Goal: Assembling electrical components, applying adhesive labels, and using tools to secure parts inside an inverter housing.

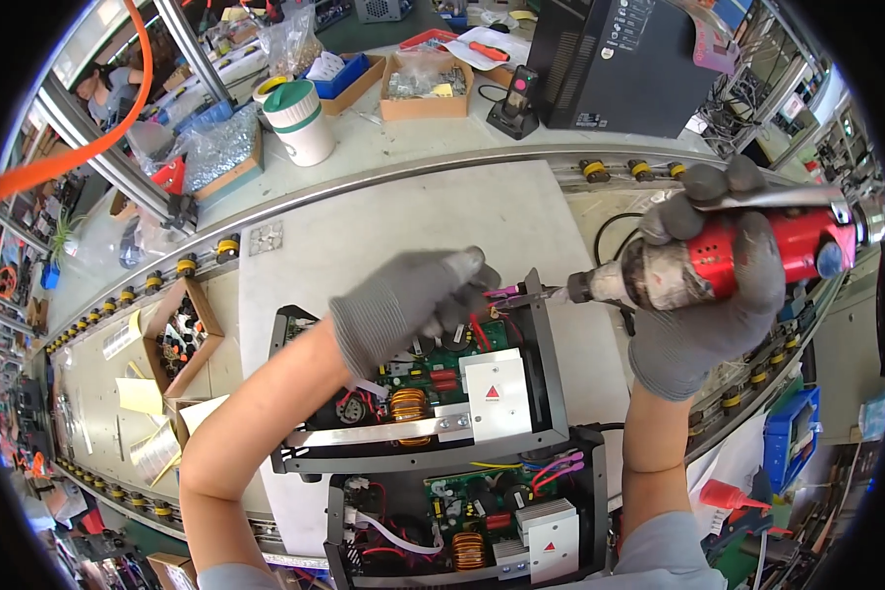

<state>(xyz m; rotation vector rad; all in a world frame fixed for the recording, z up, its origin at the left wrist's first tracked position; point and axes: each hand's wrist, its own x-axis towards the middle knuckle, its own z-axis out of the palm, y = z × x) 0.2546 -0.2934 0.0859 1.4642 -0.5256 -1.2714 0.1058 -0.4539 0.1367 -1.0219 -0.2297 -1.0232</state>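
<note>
My left hand (418,300), in a grey knit glove, reaches over the upper open electronic unit (423,458). Its fingers pinch a purple-sleeved wire terminal (502,292) at the unit's far right corner. My right hand (713,265), also gloved, is wrapped round a red power screwdriver (723,258) with a worn, whitish nose. The tool lies nearly level, and its bit (557,294) points left at the side panel beside the terminal. Exact contact at the tip is hard to make out. Inside the unit are a green circuit board, a copper coil (410,403) and a silver plate (496,393).
A second open unit (467,536) sits nearer me. Both rest on a white board (403,211) over a roller track (226,248). Beyond stand a lidded cup (300,128), a parts box (425,93) and a black computer case (619,64). An orange hose (118,128) hangs at left.
</note>
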